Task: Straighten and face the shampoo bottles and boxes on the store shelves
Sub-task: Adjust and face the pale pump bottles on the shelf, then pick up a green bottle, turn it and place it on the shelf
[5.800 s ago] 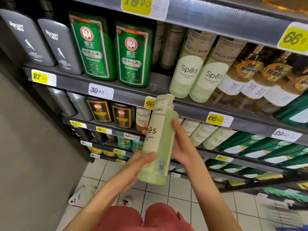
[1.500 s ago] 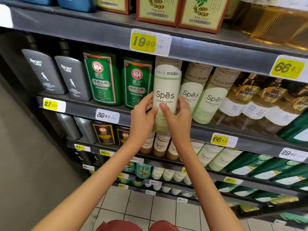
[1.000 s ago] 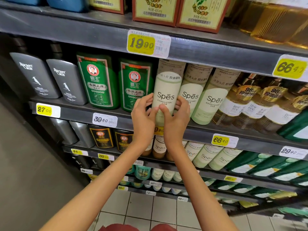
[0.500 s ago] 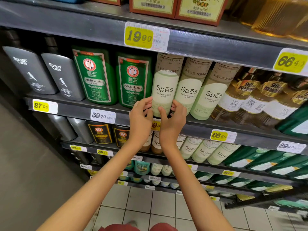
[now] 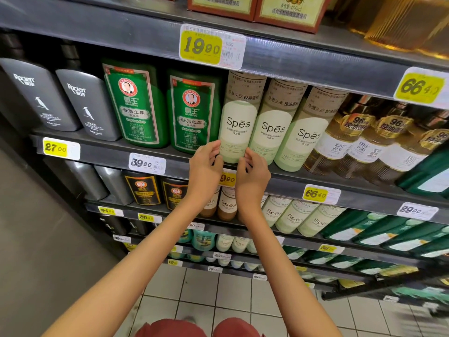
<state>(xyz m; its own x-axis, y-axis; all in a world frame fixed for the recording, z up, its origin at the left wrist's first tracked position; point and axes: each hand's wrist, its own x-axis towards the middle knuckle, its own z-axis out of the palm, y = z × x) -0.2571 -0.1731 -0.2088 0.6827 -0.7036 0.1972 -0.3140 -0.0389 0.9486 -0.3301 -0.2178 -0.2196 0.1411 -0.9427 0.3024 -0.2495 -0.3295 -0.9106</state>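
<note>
Standing upright at the front edge of the shelf [image 5: 109, 154], the pale-green Spes shampoo bottle [image 5: 239, 122] shows us its label square-on, between a green Bawang bottle [image 5: 192, 113] and a second Spes bottle [image 5: 272, 127]. We reach up with both arms: our left grip [image 5: 206, 166] and right grip [image 5: 252, 176] hold its lower sides with curled fingertips. White floor tiles [image 5: 230, 295] lie below.

Spes bottle [image 5: 237, 127]: green bottle [image 5: 192, 113] just beside left, second Spes [image 5: 272, 128] touching right, upper shelf [image 5: 315, 66] close overhead; front open.
</note>
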